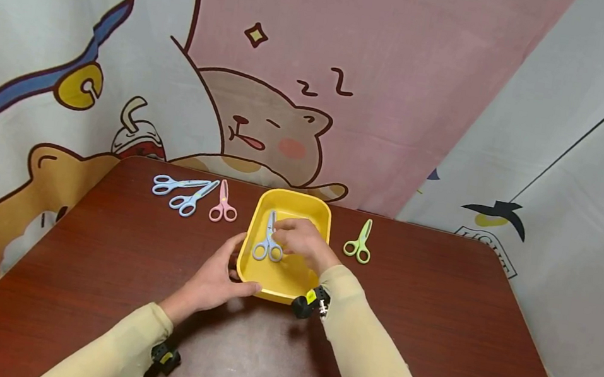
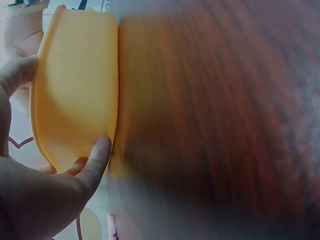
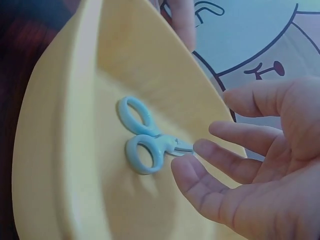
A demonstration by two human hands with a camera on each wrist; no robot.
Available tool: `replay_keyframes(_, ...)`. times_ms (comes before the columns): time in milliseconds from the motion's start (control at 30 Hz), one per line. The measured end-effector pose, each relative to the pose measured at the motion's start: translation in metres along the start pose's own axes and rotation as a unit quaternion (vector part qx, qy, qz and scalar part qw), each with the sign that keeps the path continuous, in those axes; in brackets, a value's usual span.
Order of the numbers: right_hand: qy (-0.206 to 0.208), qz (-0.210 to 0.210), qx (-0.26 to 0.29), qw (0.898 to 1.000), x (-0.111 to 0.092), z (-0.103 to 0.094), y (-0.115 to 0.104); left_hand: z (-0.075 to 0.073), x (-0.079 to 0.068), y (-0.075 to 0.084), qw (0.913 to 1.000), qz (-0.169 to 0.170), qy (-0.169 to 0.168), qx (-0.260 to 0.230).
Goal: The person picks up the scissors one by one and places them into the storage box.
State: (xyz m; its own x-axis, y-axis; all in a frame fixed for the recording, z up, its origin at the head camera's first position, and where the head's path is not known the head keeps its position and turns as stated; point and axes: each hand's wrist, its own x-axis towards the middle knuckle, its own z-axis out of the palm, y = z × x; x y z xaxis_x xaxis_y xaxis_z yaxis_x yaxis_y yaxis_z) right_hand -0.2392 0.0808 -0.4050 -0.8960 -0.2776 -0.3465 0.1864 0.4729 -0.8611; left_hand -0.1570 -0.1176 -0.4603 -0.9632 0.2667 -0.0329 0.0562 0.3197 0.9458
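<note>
In head view, L hand (image 1: 217, 274) grips yellow tray (image 1: 279, 281) on tabletop (image 1: 460, 337), blue scissors (image 1: 269, 243) inside, R hand (image 1: 303, 240) just beside them; L wrist cam: L hand's digits (image 2: 94, 165) on tray's outer wall (image 2: 80, 75); R wrist cam: R hand's fingers (image 3: 231, 161) loosely spread nr scissors' blades (image 3: 181, 146).

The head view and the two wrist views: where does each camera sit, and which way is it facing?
Head: worn on the person's head, facing forward and down over the table and yellow tray; left hand, right hand and both sleeves show.
Left wrist: worn on that wrist, facing the tray's outer side and the table; the left hand shows large.
Right wrist: worn on that wrist, facing into the tray; the right hand shows, fingers near the blue scissors.
Shared: head and right wrist both show those scissors inside the tray; left wrist doesn't.
</note>
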Motion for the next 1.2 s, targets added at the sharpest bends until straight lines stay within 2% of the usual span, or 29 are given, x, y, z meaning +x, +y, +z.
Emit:
replay_keyframes(233,-0.014,-0.013,0.044,0.999,-0.003,-0.003,0.001,0.000,0.000,0.000,1.0000,0.002,0.003,0.000)
replay_keyframes(633,-0.035,-0.015,0.083,0.996,-0.009,-0.009,-0.002,0.000,0.000,0.000,1.0000,-0.003,0.006,0.006)
replay_keyframes(1000,-0.030,-0.026,0.092,0.995,-0.013,-0.015,-0.002,0.001,0.001,-0.001,0.9999,0.002,0.000,-0.011)
replay_keyframes(1200,-0.031,-0.023,0.100,0.994,-0.017,-0.018,-0.002,0.001,0.001,-0.001,1.0000,0.003,0.001,0.003)
